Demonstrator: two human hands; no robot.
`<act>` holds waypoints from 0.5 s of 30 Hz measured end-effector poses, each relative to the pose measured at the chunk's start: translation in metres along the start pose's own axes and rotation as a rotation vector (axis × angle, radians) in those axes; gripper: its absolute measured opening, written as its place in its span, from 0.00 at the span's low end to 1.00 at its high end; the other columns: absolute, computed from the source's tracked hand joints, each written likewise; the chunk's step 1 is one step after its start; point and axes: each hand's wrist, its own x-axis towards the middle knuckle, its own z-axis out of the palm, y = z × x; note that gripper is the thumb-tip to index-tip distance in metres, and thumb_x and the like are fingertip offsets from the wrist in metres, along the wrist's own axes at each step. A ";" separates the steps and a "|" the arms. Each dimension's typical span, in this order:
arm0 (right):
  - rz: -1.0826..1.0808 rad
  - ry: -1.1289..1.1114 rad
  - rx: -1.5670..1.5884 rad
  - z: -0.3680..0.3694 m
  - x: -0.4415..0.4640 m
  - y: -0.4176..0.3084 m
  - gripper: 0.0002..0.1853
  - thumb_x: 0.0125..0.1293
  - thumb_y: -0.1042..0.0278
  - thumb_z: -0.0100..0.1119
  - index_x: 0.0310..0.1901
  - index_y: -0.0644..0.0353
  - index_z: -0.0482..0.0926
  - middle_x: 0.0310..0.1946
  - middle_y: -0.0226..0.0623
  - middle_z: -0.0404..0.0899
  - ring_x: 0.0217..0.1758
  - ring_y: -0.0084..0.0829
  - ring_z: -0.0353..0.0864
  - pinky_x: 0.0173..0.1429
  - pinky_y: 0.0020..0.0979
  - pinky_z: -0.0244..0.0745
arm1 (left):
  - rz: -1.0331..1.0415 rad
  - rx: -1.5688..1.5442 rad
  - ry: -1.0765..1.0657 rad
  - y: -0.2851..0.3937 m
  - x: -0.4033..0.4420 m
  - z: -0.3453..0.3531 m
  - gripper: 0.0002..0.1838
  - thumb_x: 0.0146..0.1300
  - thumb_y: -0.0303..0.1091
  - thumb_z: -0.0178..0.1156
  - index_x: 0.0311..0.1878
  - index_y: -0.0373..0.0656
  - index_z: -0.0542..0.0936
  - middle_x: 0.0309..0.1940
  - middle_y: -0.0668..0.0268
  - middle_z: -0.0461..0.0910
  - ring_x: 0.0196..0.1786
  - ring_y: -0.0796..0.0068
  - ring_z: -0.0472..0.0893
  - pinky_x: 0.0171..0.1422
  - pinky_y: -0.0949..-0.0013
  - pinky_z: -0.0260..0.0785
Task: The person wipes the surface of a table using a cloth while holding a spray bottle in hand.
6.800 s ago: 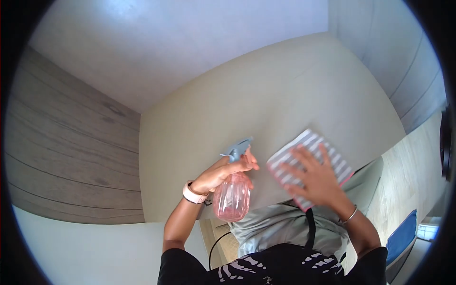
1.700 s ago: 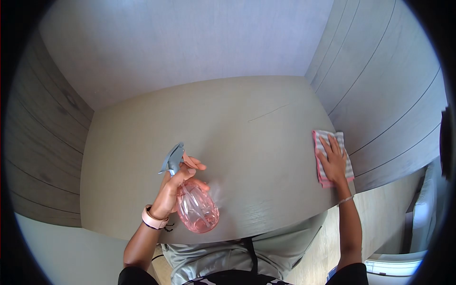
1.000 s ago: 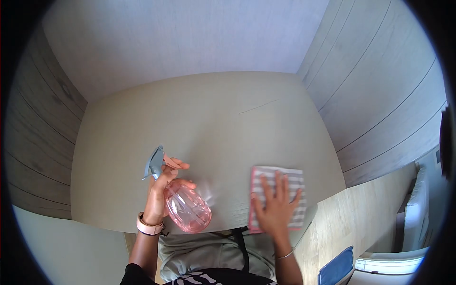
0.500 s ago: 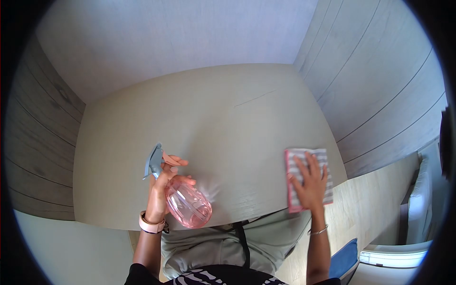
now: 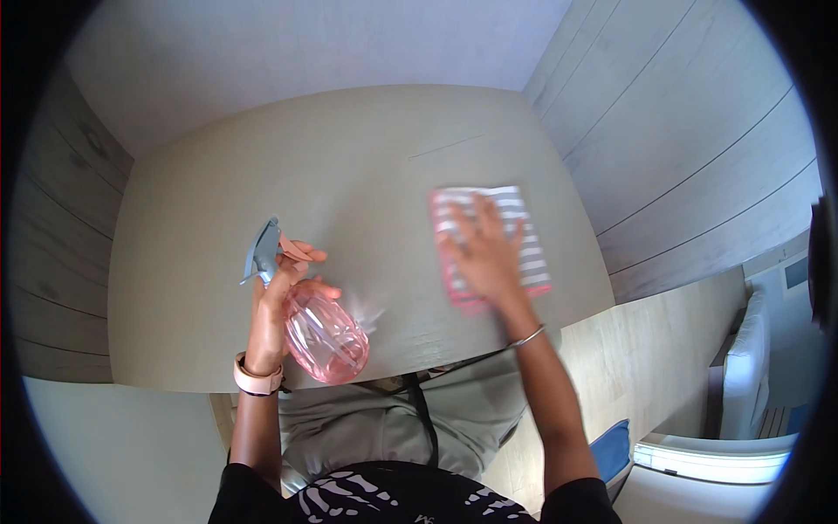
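Observation:
My left hand (image 5: 281, 284) is wrapped round the neck of a clear pink spray bottle (image 5: 325, 336) with a grey-blue head. The bottle is tilted, its nozzle end up and to the left, over the front left part of the table (image 5: 349, 192). Spread fingers of my right hand (image 5: 489, 253) lie flat on a folded cloth (image 5: 531, 253) with grey and white stripes and a pink edge, pressed on the tabletop right of the middle. That hand and the cloth are slightly blurred.
Wood-look panels stand at the left (image 5: 65, 227) and right (image 5: 663, 157) of the table, and a pale wall (image 5: 332, 44) rises behind it. A thin dark line (image 5: 445, 147) marks the far tabletop. A blue object (image 5: 609, 450) is at the lower right, beyond the front edge.
Since half a second ago, my right hand and the cloth have moved left and away from me across the tabletop. The bottle stays in my left hand. The view has shifted slightly.

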 end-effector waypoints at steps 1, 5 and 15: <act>-0.081 -0.001 0.032 0.001 -0.011 -0.024 0.34 0.73 0.33 0.40 0.76 0.34 0.60 0.81 0.38 0.48 0.84 0.41 0.44 0.78 0.67 0.28 | 0.007 0.011 0.005 0.000 -0.001 -0.001 0.19 0.69 0.42 0.53 0.56 0.39 0.70 0.50 0.59 0.77 0.35 0.63 0.86 0.60 0.60 0.69; -0.309 -0.024 0.115 -0.004 -0.060 -0.086 0.32 0.72 0.35 0.44 0.75 0.35 0.63 0.80 0.39 0.51 0.83 0.42 0.46 0.77 0.69 0.29 | -0.002 0.031 0.007 0.000 -0.003 -0.002 0.21 0.69 0.45 0.54 0.57 0.39 0.70 0.51 0.58 0.78 0.36 0.63 0.86 0.61 0.59 0.68; -0.188 -0.067 0.101 -0.034 -0.109 -0.030 0.31 0.71 0.37 0.50 0.73 0.34 0.67 0.78 0.38 0.55 0.82 0.42 0.50 0.78 0.63 0.32 | -0.069 -0.034 -0.072 0.001 0.006 -0.001 0.22 0.67 0.42 0.55 0.55 0.35 0.71 0.49 0.54 0.76 0.35 0.62 0.85 0.44 0.63 0.76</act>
